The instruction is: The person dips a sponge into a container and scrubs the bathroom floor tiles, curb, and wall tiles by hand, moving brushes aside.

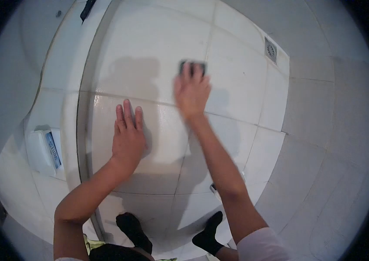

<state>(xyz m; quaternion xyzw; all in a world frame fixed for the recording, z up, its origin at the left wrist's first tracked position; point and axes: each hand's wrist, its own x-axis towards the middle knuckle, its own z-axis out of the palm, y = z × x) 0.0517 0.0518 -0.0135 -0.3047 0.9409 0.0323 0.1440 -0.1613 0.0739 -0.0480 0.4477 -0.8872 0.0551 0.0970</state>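
My right hand [192,95] is slightly smeared by motion. Its fingers lie over a small dark rectangular pad [202,68] on the white tiled floor [162,39]; the palm and fingers cover most of the pad, so its exact kind is hard to make out. Lower and to the left, my left hand [129,135] is open with its fingers stretched forward. It holds nothing and is over the wet-looking tiles, close to a grout line; whether it rests on them I cannot tell.
A square drain grate [270,51] is set in the floor at upper right. Along the left runs a raised ledge [72,130], with a white container with a blue label [44,152] on it. My feet in dark socks [134,231] stand at the bottom. Tiled walls [308,104] rise on the right.
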